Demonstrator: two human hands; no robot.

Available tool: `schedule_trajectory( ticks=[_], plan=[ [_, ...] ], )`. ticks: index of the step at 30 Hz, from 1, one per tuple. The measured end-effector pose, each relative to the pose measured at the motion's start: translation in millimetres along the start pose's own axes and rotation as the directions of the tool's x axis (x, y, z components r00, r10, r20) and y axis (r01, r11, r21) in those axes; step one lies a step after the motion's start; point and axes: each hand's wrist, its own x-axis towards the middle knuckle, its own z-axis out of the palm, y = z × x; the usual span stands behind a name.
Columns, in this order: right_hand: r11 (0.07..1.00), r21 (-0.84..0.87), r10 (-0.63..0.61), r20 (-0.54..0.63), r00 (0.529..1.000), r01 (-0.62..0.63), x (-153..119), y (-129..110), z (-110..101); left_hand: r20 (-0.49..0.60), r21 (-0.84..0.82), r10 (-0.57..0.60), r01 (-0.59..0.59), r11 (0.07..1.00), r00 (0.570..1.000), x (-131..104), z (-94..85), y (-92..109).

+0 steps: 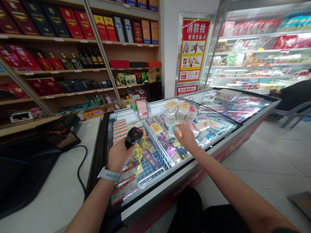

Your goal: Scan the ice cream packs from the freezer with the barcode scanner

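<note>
My left hand (119, 156), with a watch on its wrist, is wrapped round a black handheld scanner (134, 136) above the left part of the glass-topped freezer (145, 197). My right hand (185, 135) is closed at the fingertips near a small clear-wrapped package (172, 130) on the glass; whether it grips that package or another is too small to tell. Just beyond it stand stacks of clear packs with yellow labels (171, 111) and with red labels (191, 114). Several loose packs (204, 125) lie to the right, and one yellow-labelled pack (156, 128) lies to the left.
A white counter (60, 187) with a black device and cable (84, 168) is at the left. Shelves of boxes and bottles (73, 69) line the back. At the far right, a person in black (295, 95) sits by the freezer's end, near a refrigerated display (257, 64).
</note>
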Motion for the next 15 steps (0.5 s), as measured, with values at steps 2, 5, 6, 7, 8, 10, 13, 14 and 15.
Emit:
schedule_trajectory(
  ticks=[2, 5, 6, 7, 8, 10, 13, 14, 15],
  plan=[
    [0.997, -0.059, 0.057, 0.144, 0.988, -0.049, 16.9, -26.3, 16.3, -0.028, -0.05, 0.022, -0.024, 0.998, 0.999, -2.1, -2.0, -1.4],
    [0.98, -0.167, 0.151, 0.252, 0.956, -0.111, 40.5, -51.7, 42.7, -0.041, -0.146, 0.028, -0.034, 0.989, 0.999, -5.0, -5.3, -3.3],
    [0.968, -0.203, 0.2, 0.268, 0.943, -0.147, 46.8, -56.5, 50.5, -0.043, -0.18, 0.028, -0.036, 0.983, 0.999, -5.9, -6.7, -4.0],
    [0.955, -0.233, 0.245, 0.281, 0.928, -0.182, 52.0, -59.8, 57.4, -0.047, -0.212, 0.034, -0.044, 0.976, 0.998, -6.6, -8.4, -4.7],
    [0.944, -0.256, 0.283, 0.296, 0.912, -0.209, 56.1, -61.7, 63.2, -0.057, -0.24, 0.044, -0.057, 0.969, 0.997, -7.1, -10.8, -5.6],
    [0.933, -0.27, 0.319, 0.323, 0.891, -0.236, 61.5, -62.5, 71.7, -0.087, -0.276, 0.079, -0.1, 0.956, 0.993, -6.8, -18.5, -8.3],
    [0.929, -0.261, 0.345, 0.343, 0.874, -0.264, 64.2, -59.7, 78.5, -0.144, -0.271, 0.133, -0.168, 0.948, 0.981, -1.7, -41.3, -15.8],
    [0.925, -0.257, 0.358, 0.346, 0.867, -0.28, 64.2, -58.7, 79.9, -0.174, -0.25, 0.132, -0.174, 0.953, 0.976, 1.3, -52.2, -19.1],
    [0.919, -0.253, 0.377, 0.346, 0.859, -0.301, 63.9, -58.0, 81.1, -0.225, -0.219, 0.119, -0.169, 0.961, 0.967, 5.1, -64.6, -22.5]
  ],
)
